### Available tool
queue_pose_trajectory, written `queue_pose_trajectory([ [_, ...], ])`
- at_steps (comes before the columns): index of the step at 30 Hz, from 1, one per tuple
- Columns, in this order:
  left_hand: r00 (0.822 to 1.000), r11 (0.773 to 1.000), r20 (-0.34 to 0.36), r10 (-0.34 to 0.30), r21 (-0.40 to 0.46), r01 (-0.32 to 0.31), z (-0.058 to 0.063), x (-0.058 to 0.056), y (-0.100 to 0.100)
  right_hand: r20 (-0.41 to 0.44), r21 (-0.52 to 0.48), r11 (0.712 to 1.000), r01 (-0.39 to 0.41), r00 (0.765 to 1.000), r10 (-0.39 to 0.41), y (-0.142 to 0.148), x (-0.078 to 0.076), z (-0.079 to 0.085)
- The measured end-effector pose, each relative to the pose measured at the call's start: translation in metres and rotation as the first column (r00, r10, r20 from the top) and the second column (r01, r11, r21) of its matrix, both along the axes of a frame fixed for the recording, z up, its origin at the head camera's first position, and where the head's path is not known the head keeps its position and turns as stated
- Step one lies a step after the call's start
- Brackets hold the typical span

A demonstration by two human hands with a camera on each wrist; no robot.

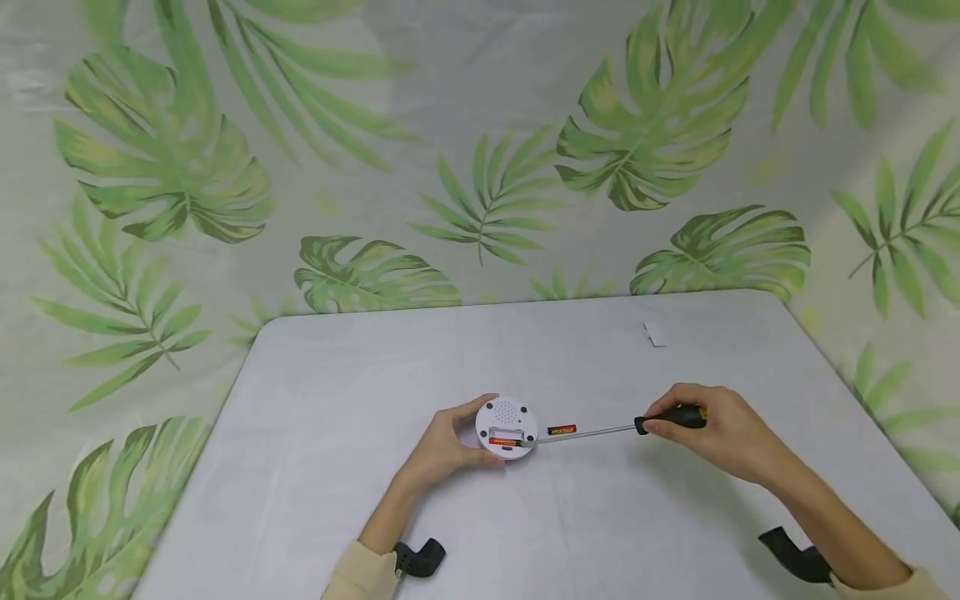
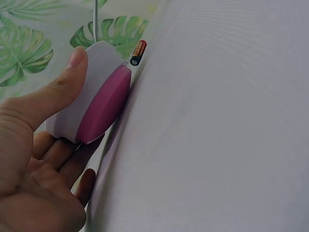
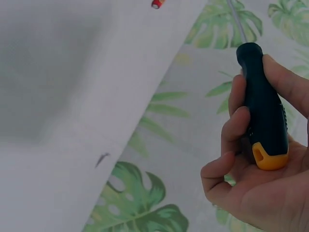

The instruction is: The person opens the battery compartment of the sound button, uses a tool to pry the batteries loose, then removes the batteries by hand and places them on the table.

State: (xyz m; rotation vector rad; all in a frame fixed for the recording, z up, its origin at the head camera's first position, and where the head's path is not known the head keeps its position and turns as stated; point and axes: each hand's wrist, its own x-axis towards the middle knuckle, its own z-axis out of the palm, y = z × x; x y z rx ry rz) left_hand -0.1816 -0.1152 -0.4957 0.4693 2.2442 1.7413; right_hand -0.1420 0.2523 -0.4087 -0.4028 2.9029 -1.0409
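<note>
My left hand (image 1: 447,443) grips a round white device (image 1: 507,408) by its edge, thumb on one side and fingers on the other. The left wrist view shows its pink side (image 2: 106,106) facing the table. Its back faces up, with speaker holes and an uncovered battery compartment holding one red and black battery (image 1: 504,442). My right hand (image 1: 712,425) holds a screwdriver by its dark, yellow-ended handle (image 3: 265,111). The long shaft (image 1: 592,434) reaches left, its tip at the compartment beside that battery's end. Another battery (image 1: 562,430) lies on the table right of the device.
A small white piece (image 1: 654,334), perhaps a cover, lies at the back right of the white table (image 1: 360,375). Behind the table hangs a leaf-print cloth (image 1: 495,108). Black wrist-worn mounts (image 1: 420,558) sit on both forearms.
</note>
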Motion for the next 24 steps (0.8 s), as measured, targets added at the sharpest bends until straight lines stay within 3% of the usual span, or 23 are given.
queue_pose_trajectory([
  [8, 1.0, 1.0, -0.023, 0.001, -0.021, -0.001, -0.025, -0.01, -0.004, -0.1, 0.058, 0.998, -0.02, 0.995, 0.026, -0.015, 0.008, 0.018],
  [15, 1.0, 1.0, -0.011, 0.008, -0.006, -0.008, -0.024, -0.009, -0.004, -0.215, 0.116, 0.993, -0.036, 0.975, 0.06, -0.027, 0.013, 0.029],
  [20, 1.0, 0.999, -0.011, 0.028, -0.026, -0.028, -0.022, -0.007, 0.0, -0.379, 0.185, 0.982, -0.028, 0.92, 0.098, -0.042, 0.022, 0.036],
  [24, 0.999, 0.998, -0.016, 0.045, -0.035, -0.045, -0.009, -0.001, 0.002, -0.482, 0.265, 0.964, -0.017, 0.864, 0.148, -0.061, 0.029, 0.048],
])
